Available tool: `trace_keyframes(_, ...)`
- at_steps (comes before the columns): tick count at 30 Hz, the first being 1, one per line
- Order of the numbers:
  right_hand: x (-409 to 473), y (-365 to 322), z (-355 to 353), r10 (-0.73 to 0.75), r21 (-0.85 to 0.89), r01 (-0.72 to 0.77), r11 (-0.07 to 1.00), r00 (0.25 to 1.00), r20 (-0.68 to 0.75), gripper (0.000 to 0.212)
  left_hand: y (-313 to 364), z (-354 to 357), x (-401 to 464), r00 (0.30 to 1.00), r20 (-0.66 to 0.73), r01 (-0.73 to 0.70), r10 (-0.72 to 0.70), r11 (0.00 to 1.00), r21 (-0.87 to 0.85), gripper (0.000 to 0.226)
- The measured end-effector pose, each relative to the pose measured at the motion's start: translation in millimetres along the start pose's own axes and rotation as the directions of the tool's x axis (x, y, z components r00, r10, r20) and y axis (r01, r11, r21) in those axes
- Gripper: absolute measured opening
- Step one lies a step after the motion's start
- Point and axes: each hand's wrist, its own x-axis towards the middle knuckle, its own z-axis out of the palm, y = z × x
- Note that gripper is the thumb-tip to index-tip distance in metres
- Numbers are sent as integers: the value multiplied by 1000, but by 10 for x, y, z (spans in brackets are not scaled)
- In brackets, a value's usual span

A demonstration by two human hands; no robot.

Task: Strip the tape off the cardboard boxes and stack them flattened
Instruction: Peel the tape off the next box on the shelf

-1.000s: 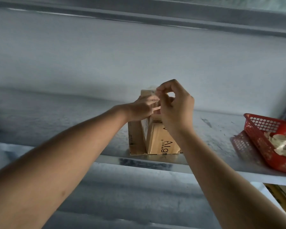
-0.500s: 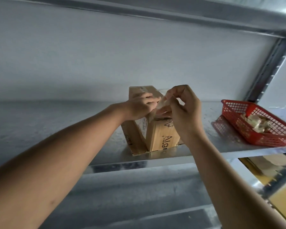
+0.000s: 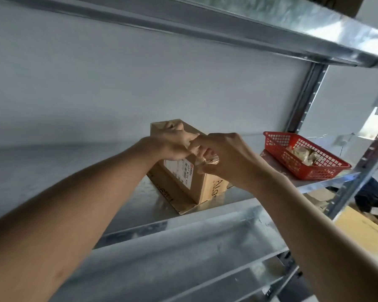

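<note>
Galvanised metal shelf (image 3: 153,199) crossing the middle of the frame before a pale wall, carrying one cardboard box (image 3: 202,188) at centre, upright on a flat cardboard flap (image 3: 177,203), white label on its left face. Left hand (image 3: 172,144) rests on the box top with fingers curled round a crumpled wad of tape (image 3: 207,161); right hand (image 3: 225,158) meets it just beside, fingers pinching the same wad at the box's upper front corner. Red plastic basket (image 3: 314,168), centre right on the same shelf, well apart from the box, holding balled tape scraps (image 3: 301,154)
</note>
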Motion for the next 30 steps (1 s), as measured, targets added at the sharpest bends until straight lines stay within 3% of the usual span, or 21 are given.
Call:
trace_keyframes(3, 32, -100, -16, 13, -136, -19, 990, 999, -45, 29, 7, 29, -38, 1000, 5, 13, -13, 1000, -14, 62)
trace_keyframes(8, 67, -164, 3, 233, -67, -242, 968, 966, -112, 17, -4, 51, -36, 999, 16, 28, -28, 999, -39, 57)
trace_keyframes(12, 157, -189, 65, 485, 67, -485, 872, 836, -256, 15, 23, 52, -43, 999, 26, 29, -28, 999, -45, 55)
trace_keyframes(15, 200, -244, 133, 574, 152, -556, 817, 762, -300, 12, 40, 50, -46, 999, 34, 44, -42, 998, -42, 54)
trace_keyframes(18, 139, -245, 163, 590, 233, -543, 807, 734, -336, 14, 47, 48, -38, 997, 42, 60, -58, 997, -47, 54)
trace_keyframes(22, 5, -302, 322, 523, 209, -485, 849, 715, -464, 12, 69, 52, -2, 994, 70, 96, -89, 990, -104, 50)
trace_keyframes(24, -48, -338, 403, 494, 200, -469, 860, 673, -551, 7, 74, 58, -14, 994, 76, 91, -83, 990, -111, 50)
trace_keyframes(28, -6, -246, 105, 352, 239, -282, 929, 478, -805, 11, 74, 37, -36, 996, 61, 73, -72, 997, -18, 55)
trace_keyframes(30, 18, -122, -139, 409, 275, -320, 907, 511, -755, 11, 84, 38, -29, 995, 72, 70, -69, 997, -16, 56)
